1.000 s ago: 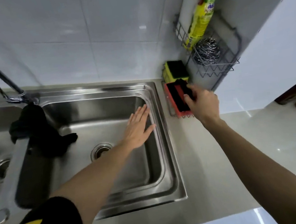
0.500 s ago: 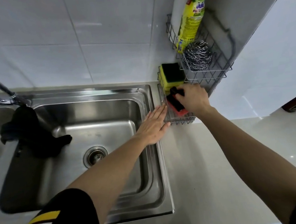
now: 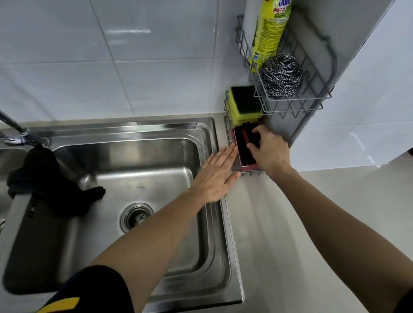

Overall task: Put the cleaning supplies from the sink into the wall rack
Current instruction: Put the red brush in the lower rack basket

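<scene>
in lower rack (image 3: 227, 101), head view: brush (image 3: 245, 148) now lies flat in front of sponge (image 3: 243, 105); half second back it was tilted, only partly in. right hand (image 3: 269, 152) curls fingers round brush handle, grip not released. left hand (image 3: 217, 174) flat, fingers straight, now touching rack edge, up from sink (image 3: 218, 233) rim. bottle (image 3: 272, 16), scourer (image 3: 281, 76) sit in upper tier. placement looks nearly done; only black cloth (image 3: 52, 187) left over sink.

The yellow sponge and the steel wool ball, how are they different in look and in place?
The yellow sponge is a block with a dark green top; the steel wool ball is round, silvery wire. The sponge sits in the lower basket, the ball in the upper basket. No hand touches either.
</scene>
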The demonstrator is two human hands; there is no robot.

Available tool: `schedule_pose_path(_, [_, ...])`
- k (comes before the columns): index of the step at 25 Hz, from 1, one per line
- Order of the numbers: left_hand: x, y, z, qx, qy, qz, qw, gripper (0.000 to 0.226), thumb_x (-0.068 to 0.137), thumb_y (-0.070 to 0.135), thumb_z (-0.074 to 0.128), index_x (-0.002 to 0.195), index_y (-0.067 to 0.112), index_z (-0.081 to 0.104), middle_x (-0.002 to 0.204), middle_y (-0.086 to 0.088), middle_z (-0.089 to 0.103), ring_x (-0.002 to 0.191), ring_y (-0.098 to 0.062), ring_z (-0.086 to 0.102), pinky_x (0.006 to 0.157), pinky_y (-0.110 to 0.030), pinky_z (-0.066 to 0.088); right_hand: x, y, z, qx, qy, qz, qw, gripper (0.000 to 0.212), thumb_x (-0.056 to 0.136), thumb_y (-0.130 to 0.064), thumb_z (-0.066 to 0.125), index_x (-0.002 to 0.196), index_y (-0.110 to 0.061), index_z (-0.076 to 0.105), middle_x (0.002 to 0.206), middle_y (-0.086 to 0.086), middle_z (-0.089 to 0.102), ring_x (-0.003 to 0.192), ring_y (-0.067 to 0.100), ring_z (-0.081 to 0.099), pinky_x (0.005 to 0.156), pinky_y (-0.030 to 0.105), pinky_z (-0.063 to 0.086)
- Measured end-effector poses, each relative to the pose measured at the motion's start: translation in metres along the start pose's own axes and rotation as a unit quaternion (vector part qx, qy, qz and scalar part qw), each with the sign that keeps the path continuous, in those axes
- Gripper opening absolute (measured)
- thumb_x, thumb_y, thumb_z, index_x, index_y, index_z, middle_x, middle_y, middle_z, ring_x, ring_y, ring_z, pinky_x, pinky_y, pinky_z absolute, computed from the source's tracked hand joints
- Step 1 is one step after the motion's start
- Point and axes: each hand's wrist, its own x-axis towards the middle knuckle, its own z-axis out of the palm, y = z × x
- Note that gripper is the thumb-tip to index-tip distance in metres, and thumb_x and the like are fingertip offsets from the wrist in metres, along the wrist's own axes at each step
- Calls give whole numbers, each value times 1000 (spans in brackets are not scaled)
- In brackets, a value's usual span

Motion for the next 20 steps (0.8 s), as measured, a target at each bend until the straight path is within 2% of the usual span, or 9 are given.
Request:
schedule_pose_path(8, [1,-1,1,13,3,3,1000,67,101,44,27,152,18,-7,162,0,-7,149,-13,-6,121,-33,-3,-7,11,11,0,-18,17,1000,43,90,-24,63,128,-20,44,106,15,70,97,38,67,81,43,53])
schedule_pose_path(15, [1,-2,1,30,16,8,999,66,101,43,28,153,17,-3,162,-1,-4,149,-15,-4,121,-34,-3,-2,10,8,-28,-33,6,999,42,89,-26,64,127,-20,45,107,14,69,98,37,66,81,42,53])
schedule_pose_path(20, [-9,-13,-10,26,41,-7,999,65,101,44,28,153,19,-1,162,0,-2,149,-15,-2,122,-39,3,-4,2,1,-36,25,-30,999,31,91,-25,59,121,-16,57,123,9,58,107,36,60,84,41,50])
